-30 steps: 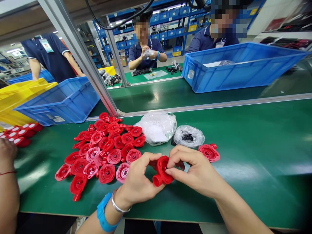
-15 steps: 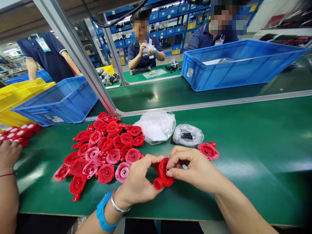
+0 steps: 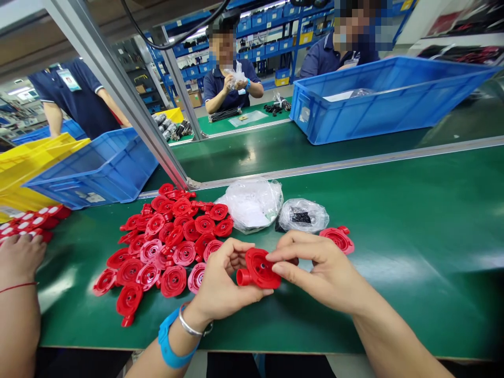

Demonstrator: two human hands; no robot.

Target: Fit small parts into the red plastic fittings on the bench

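Red housing (image 3: 258,270): turned since earlier, dished face in fuller view (spout (image 3: 243,277) leftward), above the worktop (image 3: 394,220).
Left hand (image 3: 219,287): clasping it.
Right hand (image 3: 325,270): fingertips narrowed at its face; cannot tell if gripping.
Red pile (image 3: 173,236): beyond, leftward.

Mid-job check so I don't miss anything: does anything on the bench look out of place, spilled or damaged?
I see no spill or obvious damage. One lone red part lies just beyond the right hand, near the small plastic bag, apart from the heap of red parts on the left; that may be deliberate.
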